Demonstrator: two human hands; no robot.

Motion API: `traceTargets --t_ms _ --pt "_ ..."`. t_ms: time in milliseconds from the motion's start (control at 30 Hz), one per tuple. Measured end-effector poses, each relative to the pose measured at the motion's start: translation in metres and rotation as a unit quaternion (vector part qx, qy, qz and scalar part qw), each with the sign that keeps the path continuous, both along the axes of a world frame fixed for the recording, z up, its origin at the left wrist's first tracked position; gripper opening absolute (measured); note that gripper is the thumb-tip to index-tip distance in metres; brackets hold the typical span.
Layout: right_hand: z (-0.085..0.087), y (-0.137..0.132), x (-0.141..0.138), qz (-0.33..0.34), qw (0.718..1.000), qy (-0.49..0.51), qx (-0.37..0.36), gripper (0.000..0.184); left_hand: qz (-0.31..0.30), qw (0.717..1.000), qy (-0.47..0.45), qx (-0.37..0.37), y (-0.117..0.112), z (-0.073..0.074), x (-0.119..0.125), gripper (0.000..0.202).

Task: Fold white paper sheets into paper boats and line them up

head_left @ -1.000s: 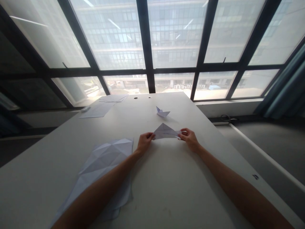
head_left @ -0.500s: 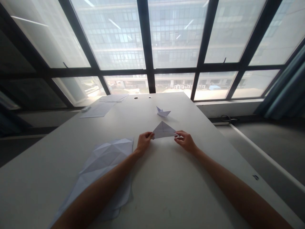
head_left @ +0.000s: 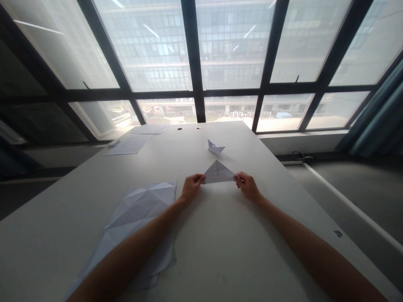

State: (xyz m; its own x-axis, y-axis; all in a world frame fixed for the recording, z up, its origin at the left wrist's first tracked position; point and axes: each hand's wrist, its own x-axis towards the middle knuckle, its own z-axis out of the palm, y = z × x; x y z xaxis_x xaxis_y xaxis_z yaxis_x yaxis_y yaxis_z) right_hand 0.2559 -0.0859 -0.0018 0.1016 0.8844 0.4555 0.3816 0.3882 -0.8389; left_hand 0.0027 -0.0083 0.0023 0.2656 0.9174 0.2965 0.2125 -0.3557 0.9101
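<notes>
A white sheet of paper folded into a triangle (head_left: 218, 173) is stretched between my two hands, its point facing the window. My left hand (head_left: 191, 186) pinches the triangle's left corner. At the right corner, the fingers of my right hand (head_left: 247, 185) are closed on the paper. Just beyond the triangle stands a small folded paper boat (head_left: 215, 148). Several creased white sheets (head_left: 141, 209) lie to the left, partly hidden under my left forearm.
The white table (head_left: 208, 251) reaches to the large window. More flat paper (head_left: 127, 145) lies at its far left. A small dark mark (head_left: 338, 233) is near the right edge. Two round holes (head_left: 179, 129) sit at the far end.
My right hand's fingers have closed on the triangle's right corner, where a small flap stuck out before. The triangle has shifted slightly right and now looks flatter.
</notes>
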Motion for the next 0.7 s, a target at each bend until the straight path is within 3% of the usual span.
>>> traceTargets --t_ms 100,233,367,500,700 --pt "-0.0023 0.0028 0.0016 -0.013 0.997 0.077 0.002 0.027 -0.021 1.000 -0.010 -0.007 -0.0017 0.0008 0.0011 0.035" --pt "-0.0063 0.0079 0.0043 -0.036 0.984 0.177 0.008 0.035 -0.037 0.999 -0.020 -0.022 -0.0039 0.0024 0.0017 0.036" --pt "-0.0073 0.0098 0.0056 -0.055 0.971 0.233 0.004 0.030 -0.048 0.998 -0.025 -0.033 -0.0051 0.0030 0.0015 0.037" --pt "-0.0062 0.0093 0.0047 -0.076 0.970 0.230 0.005 0.020 -0.049 0.998 -0.024 -0.035 -0.0060 0.0041 0.0015 0.038" --pt "-0.0068 0.0094 0.0056 -0.074 0.988 0.136 -0.008 0.036 -0.044 0.998 -0.027 -0.029 -0.0073 0.0061 0.0013 0.041"
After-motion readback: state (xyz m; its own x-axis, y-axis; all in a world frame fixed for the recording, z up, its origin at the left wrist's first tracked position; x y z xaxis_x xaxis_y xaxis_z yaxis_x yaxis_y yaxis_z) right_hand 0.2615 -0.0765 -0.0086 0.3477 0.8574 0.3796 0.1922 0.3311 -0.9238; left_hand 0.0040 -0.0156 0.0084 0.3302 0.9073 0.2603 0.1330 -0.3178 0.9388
